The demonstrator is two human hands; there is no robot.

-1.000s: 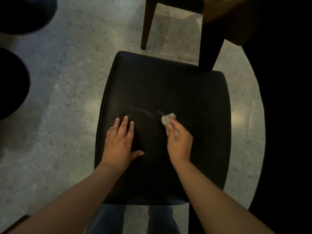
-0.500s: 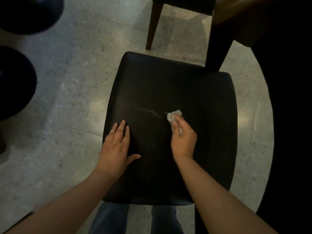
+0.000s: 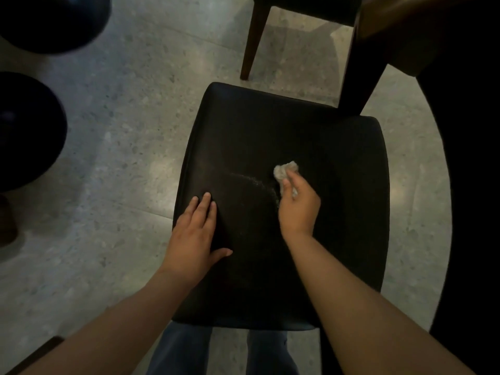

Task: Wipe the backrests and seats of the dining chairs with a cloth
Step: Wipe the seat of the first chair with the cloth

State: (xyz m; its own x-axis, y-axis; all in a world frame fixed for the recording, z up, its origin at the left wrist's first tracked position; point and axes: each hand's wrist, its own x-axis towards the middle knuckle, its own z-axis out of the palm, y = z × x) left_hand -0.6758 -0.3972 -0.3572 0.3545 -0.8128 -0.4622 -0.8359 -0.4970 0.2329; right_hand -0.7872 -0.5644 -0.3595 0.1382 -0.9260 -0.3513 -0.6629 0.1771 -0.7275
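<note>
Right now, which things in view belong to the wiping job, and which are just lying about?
In the job: cloth, pinched by the right hand; black chair seat with a pale smear; left hand resting flat on it.
Lying about: neighbouring chair's wooden leg; dark table leg; two dark round shapes at left; speckled floor.

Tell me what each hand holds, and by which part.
The right hand pinches the crumpled cloth by its near end, the wad poking out ahead of it. The left hand holds nothing; it lies flat on the chair seat.
</note>
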